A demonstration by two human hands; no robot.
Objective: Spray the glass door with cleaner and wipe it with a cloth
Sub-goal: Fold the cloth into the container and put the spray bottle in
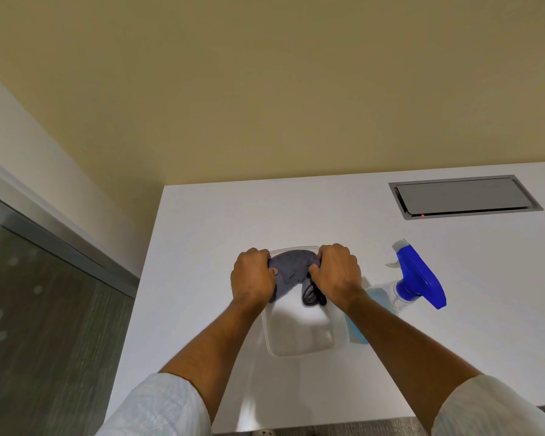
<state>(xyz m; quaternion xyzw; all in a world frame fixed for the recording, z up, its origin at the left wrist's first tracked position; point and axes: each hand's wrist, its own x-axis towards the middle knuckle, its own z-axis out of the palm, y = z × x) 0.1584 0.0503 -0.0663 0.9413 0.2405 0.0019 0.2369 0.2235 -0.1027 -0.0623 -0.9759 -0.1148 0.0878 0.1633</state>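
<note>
Cloth (291, 268), grey and bunched, is gripped at both ends by the left hand (255, 278) and right hand (337, 272), fingers curled tight, over a clear tub (299, 341) on the white table (202, 247). Wiping looks unstarted; the spray bottle (419, 278) lies untouched just right, the glass door (44, 309) far left.

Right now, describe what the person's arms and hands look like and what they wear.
Both hands, the left hand and the right hand, are bare: no gloves, rings or watch show. The forearms are bare too. Each arm wears a loose white sleeve, the left sleeve and the right sleeve, ending near the elbow, with a faint pale pattern.
</note>
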